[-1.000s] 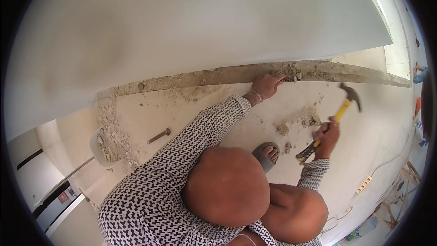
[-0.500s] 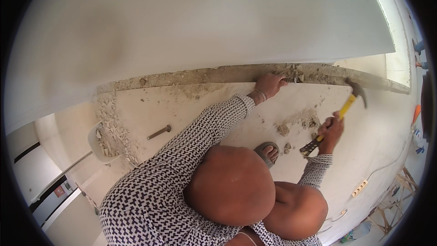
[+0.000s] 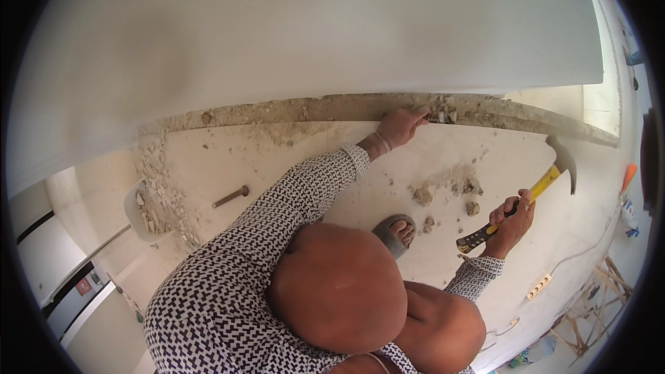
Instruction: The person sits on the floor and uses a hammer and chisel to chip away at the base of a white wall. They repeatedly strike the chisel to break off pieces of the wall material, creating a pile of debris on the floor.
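My right hand [image 3: 511,224] is wrapped round the handle of a claw hammer [image 3: 546,183] with a yellow and black grip. The hammer's metal head is raised to the right, apart from the channel. My left hand [image 3: 402,127] reaches to a rough, broken channel [image 3: 332,109] along the foot of the white wall. Its fingers are pinched together at the channel's edge, beside loose rubble [image 3: 443,109]. Whatever they hold is mostly hidden and too small to name. A metal rod with a round, wider end [image 3: 231,197] lies on the floor to the left of my forearm.
Broken chunks [image 3: 422,196] and dust lie in front of my sandalled foot [image 3: 395,233]. At the left, a pale scoop-like container [image 3: 142,211] with a long handle sits by a rubble pile [image 3: 165,187]. A power strip [image 3: 538,287] with a cable lies at the right.
The right hand and hammer have moved to the right and slightly down, away from the channel. The left hand stays at the channel, its fingers still closed. The whole view has shifted a little.
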{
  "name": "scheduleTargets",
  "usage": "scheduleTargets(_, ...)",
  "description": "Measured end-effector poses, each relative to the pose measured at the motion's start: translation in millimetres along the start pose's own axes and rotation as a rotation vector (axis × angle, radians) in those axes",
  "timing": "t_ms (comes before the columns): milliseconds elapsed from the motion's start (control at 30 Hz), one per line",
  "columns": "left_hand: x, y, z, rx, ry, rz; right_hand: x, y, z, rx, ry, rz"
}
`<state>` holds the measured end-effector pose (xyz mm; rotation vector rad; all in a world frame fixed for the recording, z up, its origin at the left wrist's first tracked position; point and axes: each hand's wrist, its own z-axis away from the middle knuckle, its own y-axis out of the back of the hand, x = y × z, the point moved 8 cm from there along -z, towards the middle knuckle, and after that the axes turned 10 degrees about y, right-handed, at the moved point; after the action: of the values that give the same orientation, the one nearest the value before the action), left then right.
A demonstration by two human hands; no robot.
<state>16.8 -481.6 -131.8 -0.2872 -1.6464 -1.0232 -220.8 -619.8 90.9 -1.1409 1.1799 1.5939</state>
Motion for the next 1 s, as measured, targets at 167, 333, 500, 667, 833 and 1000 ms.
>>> scheduleTargets(167,-7.5,17.0,2.5,0.035,-0.019,0.106,-13.3,-1.7,2.8,0.005,0.131,-0.084)
scheduleTargets(333,-1.2,11.6,6.4,0.02,-0.004,0.052,-4.5,-20.7,16.3,0.003,0.132,-0.154)
scheduleTargets(500,1.7,7.6,6.5,-0.017,-0.038,0.023,116.4,-71.9,38.7,-0.47,-0.024,0.153)
scheduleTargets(667,-11.2,8.7,7.4,-0.032,0.01,0.073,36.1,-46.2,21.4,-0.23,0.006,-0.006)
scheduleTargets(833,-8.6,5.1,2.4,-0.101,0.058,0.031,1.6,-30.6,21.5,0.106,0.36,-0.239)
scheduleTargets(1000,-11.0,-3.2,-7.2,-0.028,-0.025,-0.026,135.8,-68.4,53.7,-0.502,-0.431,0.035)
